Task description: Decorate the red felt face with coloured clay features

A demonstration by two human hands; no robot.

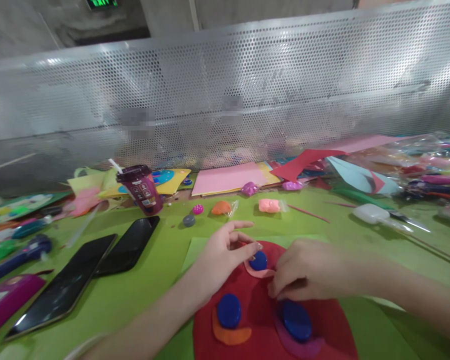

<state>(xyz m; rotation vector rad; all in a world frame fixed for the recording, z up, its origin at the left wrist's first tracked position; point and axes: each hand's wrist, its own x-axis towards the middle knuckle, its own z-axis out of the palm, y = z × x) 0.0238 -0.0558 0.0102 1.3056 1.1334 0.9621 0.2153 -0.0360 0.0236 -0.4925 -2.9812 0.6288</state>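
Note:
A red round sheet (253, 297) lies on a green sheet (198, 245) in front of me. My left hand (227, 250) has its fingers apart, and its fingertips touch the edge of the upper blue bottle cap (259, 260). Below that cap curves a pink clay strip (260, 273); its right end runs to the pinched fingers of my right hand (302, 267), whose tips are partly hidden. Lower on the red sheet are a left blue cap (229, 310) with an orange clay strip (232, 337) and a right blue cap (297, 320) with a purple clay strip (298, 345).
Two phones (65, 285) lie at left, near a tilted purple cup (140, 190) with a straw. Beyond my hands are orange clay (221, 208), pink clay (270, 205) and a grey cap (188, 220). Scissors (408, 219) lie at right. A perforated metal panel (225, 95) stands behind.

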